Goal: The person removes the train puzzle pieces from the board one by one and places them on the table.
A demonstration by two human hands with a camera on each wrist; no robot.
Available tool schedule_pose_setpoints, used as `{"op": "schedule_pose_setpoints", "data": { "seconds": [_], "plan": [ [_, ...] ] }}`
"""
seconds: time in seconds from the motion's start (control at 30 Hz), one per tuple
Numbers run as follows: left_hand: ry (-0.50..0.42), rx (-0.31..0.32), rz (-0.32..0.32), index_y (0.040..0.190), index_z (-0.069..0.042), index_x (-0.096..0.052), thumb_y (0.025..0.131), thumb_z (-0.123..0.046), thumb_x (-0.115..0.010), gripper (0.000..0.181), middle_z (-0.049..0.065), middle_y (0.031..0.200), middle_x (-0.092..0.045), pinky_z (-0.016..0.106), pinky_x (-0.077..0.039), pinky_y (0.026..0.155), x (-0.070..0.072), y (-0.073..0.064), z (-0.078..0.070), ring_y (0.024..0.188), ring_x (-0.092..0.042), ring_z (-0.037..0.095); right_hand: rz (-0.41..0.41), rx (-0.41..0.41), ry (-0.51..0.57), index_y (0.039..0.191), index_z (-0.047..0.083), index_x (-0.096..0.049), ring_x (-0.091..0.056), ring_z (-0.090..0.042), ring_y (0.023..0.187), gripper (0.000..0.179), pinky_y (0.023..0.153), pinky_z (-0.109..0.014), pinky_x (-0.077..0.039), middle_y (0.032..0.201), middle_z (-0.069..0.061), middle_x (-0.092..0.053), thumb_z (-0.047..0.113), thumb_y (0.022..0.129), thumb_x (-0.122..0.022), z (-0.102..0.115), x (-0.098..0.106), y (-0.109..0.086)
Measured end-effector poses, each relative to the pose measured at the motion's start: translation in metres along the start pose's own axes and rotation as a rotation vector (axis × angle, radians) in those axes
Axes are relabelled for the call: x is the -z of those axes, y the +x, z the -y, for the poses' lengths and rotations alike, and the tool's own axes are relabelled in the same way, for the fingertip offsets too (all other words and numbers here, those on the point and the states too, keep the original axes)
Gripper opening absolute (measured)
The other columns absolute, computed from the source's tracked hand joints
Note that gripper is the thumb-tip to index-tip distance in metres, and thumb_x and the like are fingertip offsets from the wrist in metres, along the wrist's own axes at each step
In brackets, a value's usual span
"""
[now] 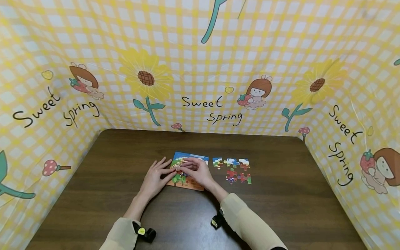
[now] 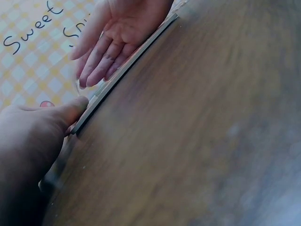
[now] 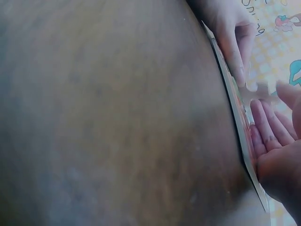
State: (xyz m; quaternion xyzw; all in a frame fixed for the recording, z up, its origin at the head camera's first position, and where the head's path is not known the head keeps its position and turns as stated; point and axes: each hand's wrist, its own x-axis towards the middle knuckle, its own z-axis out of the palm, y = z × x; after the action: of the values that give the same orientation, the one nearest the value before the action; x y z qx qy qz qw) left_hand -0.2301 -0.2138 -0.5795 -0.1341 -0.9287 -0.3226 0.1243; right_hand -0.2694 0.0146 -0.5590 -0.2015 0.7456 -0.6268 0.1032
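Observation:
A colourful jigsaw board [image 1: 191, 185] lies on the table, its middle largely covered by both hands. My left hand [image 1: 153, 178] rests at the board's left side, fingers spread and index finger reaching over the picture. In the left wrist view, the left thumb [image 2: 73, 110] lies along the board's edge. Over the board, my right hand [image 1: 198, 173] pinches a small puzzle piece [image 1: 178, 168] between thumb and index finger, close to the left fingertips. Its other fingers [image 3: 269, 123] stretch out low above the board.
Several loose puzzle pieces [image 1: 232, 162] lie in two rows just right of the board, some of them red [image 1: 243, 178]. A yellow checked cloth [image 1: 200, 69] walls the dark wooden table [image 1: 125, 149] at the back and both sides.

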Motion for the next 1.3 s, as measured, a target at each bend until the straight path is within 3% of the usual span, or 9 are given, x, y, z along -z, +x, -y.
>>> {"op": "schedule_pose_setpoints", "data": {
  "seconds": [0.13,0.3,0.4,0.53,0.7,0.93,1.3],
  "plan": [
    [0.004,-0.007,0.001,0.126,-0.011,-0.084,0.099,-0.025,-0.083,0.030,0.018,0.155,-0.066,0.072,-0.029,0.132,0.001,0.000,0.000,0.158,-0.049,0.044,0.044,0.026,0.000,0.147,-0.007,-0.063,-0.076,-0.045,0.117,0.046,0.090,-0.025,-0.066,0.128,-0.030,-0.076,0.003,0.103,-0.075,0.000,0.000,0.000],
    [0.013,-0.035,-0.023,0.123,-0.011,-0.086,0.098,-0.023,-0.084,0.028,0.018,0.153,-0.068,0.072,-0.031,0.131,0.000,-0.001,0.000,0.154,-0.054,0.044,0.042,0.039,-0.010,0.141,-0.008,-0.068,-0.079,-0.041,0.111,0.042,0.090,-0.024,-0.065,0.124,-0.030,-0.077,0.002,0.101,-0.078,-0.001,-0.001,0.000],
    [0.056,-0.128,-0.108,0.117,-0.009,-0.088,0.093,-0.015,-0.088,0.025,0.018,0.143,-0.075,0.072,-0.040,0.125,-0.002,-0.003,0.000,0.139,-0.068,0.042,0.029,0.044,-0.001,0.139,-0.007,-0.069,-0.080,-0.038,0.109,0.042,0.090,-0.023,-0.065,0.122,-0.029,-0.078,0.004,0.100,-0.079,-0.002,-0.003,0.000],
    [0.136,-0.298,-0.269,0.108,-0.006,-0.089,0.083,-0.007,-0.095,0.026,0.017,0.118,-0.084,0.067,-0.054,0.112,-0.005,-0.003,0.001,0.110,-0.081,0.036,-0.006,0.037,0.009,0.140,-0.006,-0.070,-0.079,-0.039,0.109,0.043,0.088,-0.019,-0.064,0.123,-0.029,-0.077,0.007,0.100,-0.081,-0.003,-0.005,0.000],
    [0.191,-0.387,-0.377,0.105,-0.003,-0.089,0.079,-0.003,-0.096,0.027,0.013,0.096,-0.086,0.058,-0.062,0.099,-0.005,-0.003,0.002,0.092,-0.082,0.032,-0.028,0.025,0.033,0.138,-0.004,-0.071,-0.079,-0.039,0.110,0.042,0.087,-0.015,-0.062,0.124,-0.028,-0.078,0.006,0.098,-0.082,-0.002,-0.007,-0.001],
    [0.216,-0.424,-0.399,0.107,0.000,-0.088,0.078,-0.002,-0.096,0.030,0.014,0.094,-0.086,0.054,-0.065,0.092,-0.003,-0.002,0.001,0.091,-0.083,0.031,-0.023,0.060,0.036,0.138,-0.006,-0.071,-0.079,-0.044,0.109,0.043,0.090,-0.023,-0.065,0.123,-0.031,-0.078,0.002,0.097,-0.082,-0.001,-0.008,-0.001],
    [0.233,-0.444,-0.379,0.105,-0.002,-0.089,0.077,-0.003,-0.097,0.029,0.013,0.095,-0.087,0.055,-0.063,0.096,-0.005,-0.002,-0.001,0.092,-0.083,0.030,-0.090,0.065,-0.002,0.133,-0.005,-0.073,-0.080,-0.042,0.104,0.039,0.086,-0.020,-0.064,0.117,-0.029,-0.080,0.004,0.097,-0.083,-0.003,-0.012,-0.004]
  ]
}}
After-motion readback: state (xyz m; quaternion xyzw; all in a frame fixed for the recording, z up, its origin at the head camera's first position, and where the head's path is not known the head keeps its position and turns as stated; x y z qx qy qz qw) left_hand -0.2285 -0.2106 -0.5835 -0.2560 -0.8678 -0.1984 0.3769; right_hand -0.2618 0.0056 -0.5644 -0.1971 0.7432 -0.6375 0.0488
